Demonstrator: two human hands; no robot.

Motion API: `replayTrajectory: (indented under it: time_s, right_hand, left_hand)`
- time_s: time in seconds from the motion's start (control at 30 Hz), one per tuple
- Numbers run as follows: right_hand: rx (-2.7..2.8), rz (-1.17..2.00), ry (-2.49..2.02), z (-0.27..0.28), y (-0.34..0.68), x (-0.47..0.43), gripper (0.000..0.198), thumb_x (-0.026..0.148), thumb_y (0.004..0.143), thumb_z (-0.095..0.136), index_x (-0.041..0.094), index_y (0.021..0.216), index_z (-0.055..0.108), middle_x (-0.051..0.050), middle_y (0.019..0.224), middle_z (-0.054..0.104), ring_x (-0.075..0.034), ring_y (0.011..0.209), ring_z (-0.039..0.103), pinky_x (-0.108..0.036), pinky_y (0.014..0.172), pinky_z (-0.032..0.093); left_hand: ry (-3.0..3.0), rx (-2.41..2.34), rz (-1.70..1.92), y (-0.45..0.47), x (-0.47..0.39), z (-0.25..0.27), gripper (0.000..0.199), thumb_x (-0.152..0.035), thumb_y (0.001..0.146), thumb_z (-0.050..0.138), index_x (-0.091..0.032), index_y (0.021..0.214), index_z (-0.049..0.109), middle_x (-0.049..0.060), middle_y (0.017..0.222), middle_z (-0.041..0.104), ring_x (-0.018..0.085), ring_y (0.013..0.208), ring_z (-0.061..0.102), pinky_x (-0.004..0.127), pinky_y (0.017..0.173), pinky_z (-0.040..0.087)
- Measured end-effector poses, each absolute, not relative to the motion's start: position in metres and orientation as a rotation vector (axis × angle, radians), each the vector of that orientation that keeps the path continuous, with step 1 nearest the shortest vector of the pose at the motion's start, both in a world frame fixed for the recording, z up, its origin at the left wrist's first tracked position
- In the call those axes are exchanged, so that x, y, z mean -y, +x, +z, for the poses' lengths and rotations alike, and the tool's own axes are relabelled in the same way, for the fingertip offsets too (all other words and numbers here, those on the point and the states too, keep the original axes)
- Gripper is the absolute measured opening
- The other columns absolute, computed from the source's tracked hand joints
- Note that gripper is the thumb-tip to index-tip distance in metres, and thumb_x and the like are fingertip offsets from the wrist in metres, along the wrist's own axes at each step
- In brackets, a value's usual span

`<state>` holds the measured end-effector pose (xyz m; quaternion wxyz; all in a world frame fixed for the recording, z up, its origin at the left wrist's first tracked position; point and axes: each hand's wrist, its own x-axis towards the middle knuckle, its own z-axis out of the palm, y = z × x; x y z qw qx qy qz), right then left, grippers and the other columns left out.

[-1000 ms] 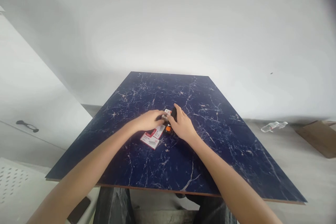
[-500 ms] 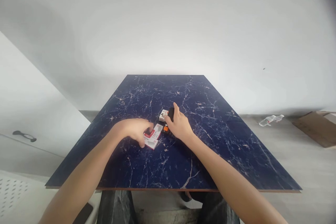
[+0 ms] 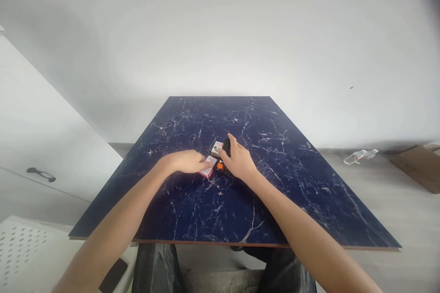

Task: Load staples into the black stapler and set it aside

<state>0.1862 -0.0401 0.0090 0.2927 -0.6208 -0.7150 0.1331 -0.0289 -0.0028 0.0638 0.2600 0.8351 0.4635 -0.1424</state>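
Observation:
On the dark blue marbled table point(image 3: 213, 210), my left hand point(image 3: 188, 161) is closed on a small red-and-white box point(image 3: 206, 172), thumb across its top. Its far side is under my fingers. My right hand point(image 3: 239, 159) curls around a dark object point(image 3: 227, 144) whose kind I cannot make out. A small orange piece point(image 3: 220, 165) shows on black items below my right thumb. Just beyond the thumb is a small white box point(image 3: 216, 147) with dark print and a bit of red. All these things stand close together between my hands.
A white cabinet with a dark handle point(image 3: 41, 174) is at left, above a white perforated surface point(image 3: 24, 242). On the floor at right lie clear plastic bottles point(image 3: 359, 156) near a cardboard box point(image 3: 417, 167). A pale wall rises behind the table.
My left hand has moved right and closed on the red-and-white box. Two red-and-white boxes showed before; now one shows, nearer the dark items. My right hand stays around the dark object.

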Motion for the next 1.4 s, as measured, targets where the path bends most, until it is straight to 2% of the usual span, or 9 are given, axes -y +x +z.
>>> replayTrajectory:
  time_s: [0.07, 0.17, 0.3, 0.37, 0.5, 0.7, 1.0, 1.23, 1.4]
  right_hand:
    - [1.9, 0.358, -1.652, 0.01, 0.187, 0.04, 0.071, 0.049, 0.099, 0.046, 0.01, 0.156, 0.029, -0.021, 0.132, 0.065, -0.035, 0.117, 0.064, -0.043, 0.097, 0.048]
    - [1.887, 0.392, -1.653, 0.01, 0.187, 0.04, 0.072, 0.049, 0.099, 0.048, 0.011, 0.157, 0.029, -0.02, 0.13, 0.066, -0.034, 0.116, 0.065, -0.043, 0.097, 0.049]
    - [1.829, 0.47, -1.601, 0.006, 0.19, 0.037, 0.071, 0.048, 0.095, 0.053, 0.015, 0.155, 0.034, -0.019, 0.142, 0.058, -0.033, 0.126, 0.06, -0.045, 0.104, 0.047]
    - [1.785, 0.554, -1.561, 0.003, 0.193, 0.033, 0.072, 0.048, 0.092, 0.057, 0.017, 0.154, 0.037, -0.017, 0.149, 0.053, -0.032, 0.131, 0.056, -0.044, 0.107, 0.046]
    - [1.722, 0.792, -1.467, 0.0, 0.204, 0.025, 0.07, 0.047, 0.087, 0.064, 0.022, 0.149, 0.043, -0.013, 0.15, 0.052, -0.028, 0.128, 0.059, -0.041, 0.105, 0.049]
    - [1.679, 0.919, -1.39, 0.0, 0.212, 0.019, 0.054, 0.04, 0.086, 0.067, 0.024, 0.136, 0.056, -0.008, 0.138, 0.063, -0.024, 0.121, 0.064, -0.038, 0.1, 0.052]
    - [1.674, 0.927, -1.389, 0.005, 0.21, 0.022, 0.046, 0.037, 0.087, 0.065, 0.022, 0.13, 0.06, -0.008, 0.128, 0.068, -0.022, 0.111, 0.068, -0.035, 0.095, 0.053]
    - [1.685, 0.915, -1.381, 0.004, 0.211, 0.02, 0.043, 0.036, 0.086, 0.065, 0.023, 0.127, 0.062, -0.006, 0.128, 0.069, -0.022, 0.109, 0.068, -0.036, 0.096, 0.052]
    - [1.692, 0.923, -1.371, 0.0, 0.213, 0.018, 0.042, 0.037, 0.087, 0.066, 0.023, 0.127, 0.063, -0.007, 0.128, 0.069, -0.022, 0.11, 0.068, -0.036, 0.097, 0.052]
  left_hand:
    - [2.247, -1.261, -0.392, -0.026, 0.005, 0.061, 0.076, -0.08, 0.091, 0.026, -0.02, 0.086, 0.07, 0.012, 0.085, 0.071, 0.025, 0.067, 0.063, 0.033, 0.061, 0.04]
    - [2.226, -1.168, -0.257, -0.034, 0.001, 0.064, 0.07, -0.078, 0.085, 0.05, -0.024, 0.127, 0.064, 0.011, 0.11, 0.072, 0.027, 0.085, 0.068, 0.032, 0.068, 0.045]
    - [2.051, -0.902, -0.086, -0.043, -0.011, 0.055, 0.131, -0.055, 0.069, 0.084, -0.034, 0.163, -0.004, 0.014, 0.141, 0.057, 0.028, 0.106, 0.068, 0.035, 0.082, 0.052]
    - [1.986, -0.823, -0.025, -0.043, -0.015, 0.045, 0.141, -0.047, 0.066, 0.088, -0.036, 0.161, -0.015, 0.018, 0.155, 0.041, 0.029, 0.109, 0.067, 0.038, 0.085, 0.054]
    - [2.029, -0.793, 0.105, -0.036, -0.016, 0.03, 0.124, -0.047, 0.066, 0.089, -0.044, 0.162, 0.01, 0.012, 0.17, 0.001, 0.03, 0.113, 0.066, 0.04, 0.086, 0.058]
    - [2.143, -0.97, 0.214, -0.029, -0.012, 0.032, 0.101, -0.056, 0.069, 0.085, -0.038, 0.155, 0.036, 0.012, 0.163, 0.02, 0.024, 0.096, 0.069, 0.036, 0.075, 0.06]
    - [2.226, -0.935, 0.004, -0.03, -0.001, 0.033, 0.136, -0.055, 0.063, 0.088, -0.043, 0.162, -0.003, 0.008, 0.171, -0.013, 0.045, 0.14, 0.045, 0.042, 0.087, 0.058]
    - [2.423, -1.001, 0.192, -0.02, -0.002, 0.022, 0.129, -0.058, 0.069, 0.081, -0.039, 0.163, -0.006, 0.008, 0.171, 0.0, 0.039, 0.136, 0.05, 0.04, 0.097, 0.052]
    - [2.492, -1.035, 0.199, -0.024, -0.007, 0.021, 0.134, -0.072, 0.063, 0.08, -0.036, 0.164, -0.001, 0.009, 0.17, 0.01, 0.043, 0.149, 0.03, 0.047, 0.109, 0.043]
